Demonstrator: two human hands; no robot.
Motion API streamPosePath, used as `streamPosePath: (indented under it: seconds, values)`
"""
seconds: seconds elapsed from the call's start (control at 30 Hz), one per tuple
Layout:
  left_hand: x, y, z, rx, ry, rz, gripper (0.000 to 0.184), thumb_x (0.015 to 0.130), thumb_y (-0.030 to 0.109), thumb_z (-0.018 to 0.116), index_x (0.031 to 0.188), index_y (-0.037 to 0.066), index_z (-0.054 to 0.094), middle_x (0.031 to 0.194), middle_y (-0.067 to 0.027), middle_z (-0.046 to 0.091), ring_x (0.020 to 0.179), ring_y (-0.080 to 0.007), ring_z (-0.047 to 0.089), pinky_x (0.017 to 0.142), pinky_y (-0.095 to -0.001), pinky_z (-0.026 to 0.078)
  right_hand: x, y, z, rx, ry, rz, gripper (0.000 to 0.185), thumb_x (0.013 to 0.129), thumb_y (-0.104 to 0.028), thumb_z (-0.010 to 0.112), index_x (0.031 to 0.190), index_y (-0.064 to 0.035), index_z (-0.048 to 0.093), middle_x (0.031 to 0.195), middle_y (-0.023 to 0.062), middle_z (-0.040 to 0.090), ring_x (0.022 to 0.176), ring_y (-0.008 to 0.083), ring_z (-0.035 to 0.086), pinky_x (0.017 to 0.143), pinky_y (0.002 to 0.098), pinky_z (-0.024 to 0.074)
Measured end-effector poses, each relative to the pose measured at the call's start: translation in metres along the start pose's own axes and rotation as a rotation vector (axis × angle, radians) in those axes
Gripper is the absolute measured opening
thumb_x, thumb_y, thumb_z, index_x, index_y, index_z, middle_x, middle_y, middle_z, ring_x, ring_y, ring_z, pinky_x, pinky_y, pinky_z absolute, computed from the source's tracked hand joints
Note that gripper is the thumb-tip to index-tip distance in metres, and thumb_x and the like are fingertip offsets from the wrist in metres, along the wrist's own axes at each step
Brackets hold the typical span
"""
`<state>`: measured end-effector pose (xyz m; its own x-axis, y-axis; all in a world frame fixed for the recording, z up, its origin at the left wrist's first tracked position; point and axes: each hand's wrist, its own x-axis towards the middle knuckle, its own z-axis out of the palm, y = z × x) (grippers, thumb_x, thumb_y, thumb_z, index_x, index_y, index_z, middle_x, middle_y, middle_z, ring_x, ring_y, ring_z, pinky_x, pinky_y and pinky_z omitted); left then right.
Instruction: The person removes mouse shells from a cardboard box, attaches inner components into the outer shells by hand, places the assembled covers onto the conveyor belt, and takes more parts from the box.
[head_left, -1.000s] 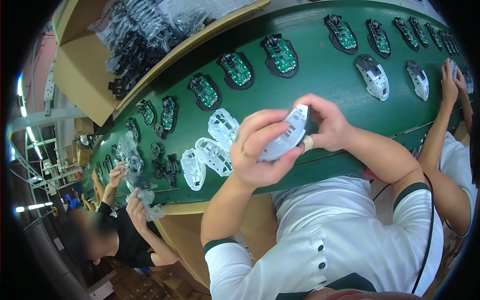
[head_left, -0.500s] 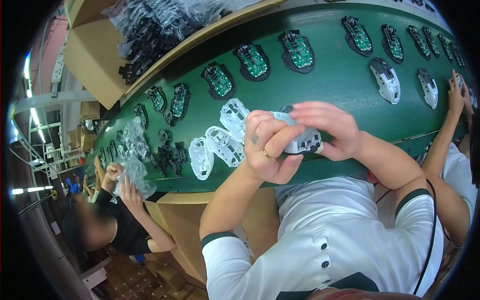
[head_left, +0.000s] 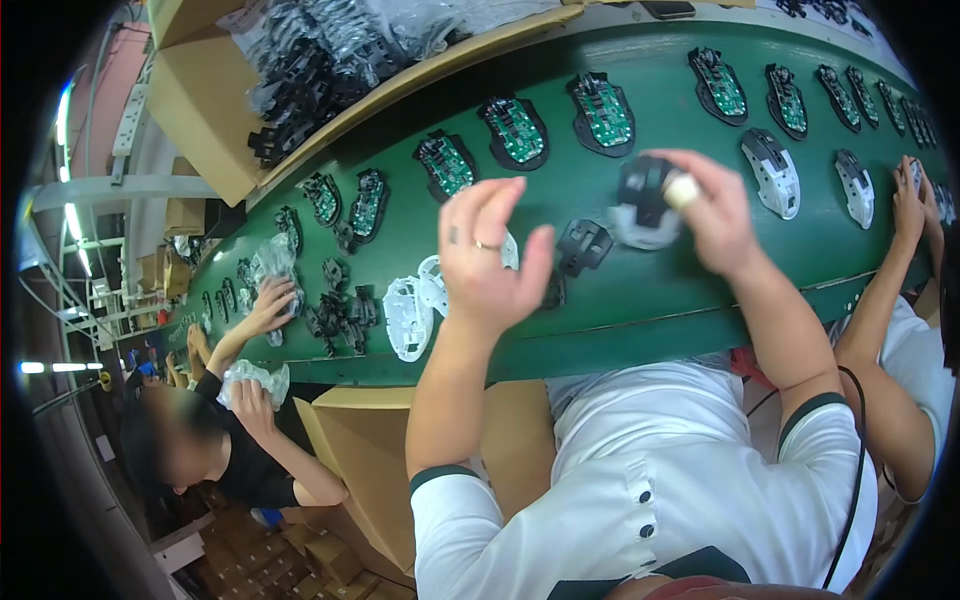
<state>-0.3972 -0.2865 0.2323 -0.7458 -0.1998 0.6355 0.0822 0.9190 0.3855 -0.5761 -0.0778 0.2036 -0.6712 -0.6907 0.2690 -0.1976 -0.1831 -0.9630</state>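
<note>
My right hand (head_left: 710, 205) holds a mouse shell (head_left: 645, 205), white with a black part on top, over the green table; it is blurred by motion. My left hand (head_left: 490, 255) is raised with fingers apart and holds nothing. It partly hides white shell frames (head_left: 408, 320) lying on the table. Between my hands lies a black plastic part (head_left: 584, 246), with another one (head_left: 555, 291) beside my left hand. Behind them stands a row of black bases with green circuit boards (head_left: 604, 115). A white and black shell (head_left: 771, 174) lies to the right.
A carton (head_left: 205, 115) of black parts and plastic bags is at the back left. Loose black parts (head_left: 340, 315) lie left of the white frames. A person in black (head_left: 235, 450) handles plastic bags at the left; another person's hands (head_left: 910, 200) are at the far right.
My hands have moved apart. The shell has gone up and right in one hand, and the other has let go and opened. Black parts now show between them. The person at left has separated their hands.
</note>
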Motion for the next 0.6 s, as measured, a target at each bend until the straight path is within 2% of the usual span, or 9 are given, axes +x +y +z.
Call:
streamPosePath:
  seconds: [0.07,0.13,0.17,0.27,0.3,0.33,0.4,0.5,0.6]
  values:
    - [-0.003,-0.011,-0.013,0.179,-0.075,-0.119,0.047,0.084,0.023,0.077,0.123,-0.001,0.066,0.123,-0.0203,0.066,0.110,-0.0365,0.062,0.097,-0.0463,0.049,0.017,0.012,-0.035,-0.091,-0.079,0.350,0.036,0.096,-0.018,0.057,0.119,0.0069,0.067,0.103,0.0199,0.074,0.093,0.0312,0.073,0.086,0.0372,0.0549]
    - [-0.007,-0.017,-0.024,0.320,-0.193,-0.225,0.049,0.084,0.027,0.078,0.123,0.000,0.067,0.122,-0.0211,0.067,0.110,-0.0366,0.063,0.097,-0.0480,0.049,0.024,-0.006,-0.038,-0.828,0.035,0.392,0.038,0.095,-0.019,0.058,0.125,0.0041,0.066,0.114,0.0200,0.072,0.100,0.0351,0.071,0.091,0.0417,0.0536]
    - [-0.012,-0.019,-0.027,0.387,-0.308,-0.290,0.068,0.081,0.041,0.080,0.130,-0.003,0.064,0.127,-0.0238,0.066,0.116,-0.0392,0.062,0.103,-0.0524,0.046,0.017,0.005,-0.038,-1.001,0.157,0.145,0.040,0.093,-0.015,0.061,0.129,0.0013,0.064,0.125,0.0193,0.069,0.110,0.0376,0.067,0.097,0.0449,0.0516]
    - [-0.013,-0.013,-0.032,0.506,-0.644,-0.372,0.089,0.077,0.055,0.079,0.139,-0.005,0.057,0.135,-0.0268,0.062,0.127,-0.0413,0.058,0.112,-0.0551,0.039,0.016,-0.007,-0.011,-0.830,0.177,-0.342,0.041,0.090,-0.010,0.065,0.129,0.0006,0.063,0.127,0.0199,0.067,0.118,0.0371,0.064,0.101,0.0441,0.0505]
    - [-0.011,-0.009,-0.032,0.490,-0.717,-0.429,0.104,0.074,0.061,0.079,0.145,-0.008,0.050,0.142,-0.0298,0.057,0.135,-0.0416,0.054,0.118,-0.0571,0.032,0.006,-0.010,0.006,-0.679,0.057,-0.339,0.042,0.086,-0.006,0.069,0.127,-0.0007,0.065,0.126,0.0195,0.067,0.119,0.0368,0.064,0.104,0.0445,0.0500]
    - [-0.013,-0.009,-0.032,0.502,-0.713,-0.421,0.101,0.075,0.058,0.079,0.145,-0.009,0.049,0.142,-0.0305,0.056,0.135,-0.0414,0.053,0.118,-0.0571,0.032,-0.003,-0.011,0.020,-0.696,-0.144,-0.393,0.041,0.085,-0.009,0.073,0.126,-0.0024,0.066,0.126,0.0188,0.067,0.120,0.0364,0.063,0.103,0.0450,0.0502]
    - [-0.018,-0.012,-0.030,0.522,-0.716,-0.389,0.097,0.079,0.053,0.079,0.146,-0.009,0.047,0.144,-0.0317,0.054,0.135,-0.0409,0.053,0.118,-0.0570,0.032,-0.021,-0.008,0.053,-0.655,-0.350,-0.288,0.048,0.078,-0.018,0.082,0.122,-0.0054,0.067,0.137,0.0192,0.059,0.127,0.0400,0.057,0.105,0.0475,0.0486]
    - [-0.027,-0.024,-0.022,0.479,-0.642,-0.395,0.089,0.082,0.045,0.077,0.145,-0.011,0.047,0.143,-0.0319,0.055,0.133,-0.0427,0.055,0.118,-0.0577,0.033,-0.027,0.004,0.064,-0.769,-0.413,-0.276,0.044,0.074,-0.017,0.083,0.113,-0.0066,0.068,0.140,0.0203,0.054,0.129,0.0402,0.052,0.106,0.0487,0.0460]
    - [-0.021,-0.019,-0.021,0.466,-0.546,-0.387,0.074,0.088,0.029,0.074,0.143,-0.012,0.048,0.140,-0.0270,0.060,0.128,-0.0343,0.061,0.110,-0.0527,0.044,-0.020,0.002,0.059,-0.807,-0.389,-0.227,0.040,0.072,-0.015,0.084,0.108,-0.0064,0.068,0.138,0.0210,0.054,0.127,0.0403,0.052,0.106,0.0492,0.0456]
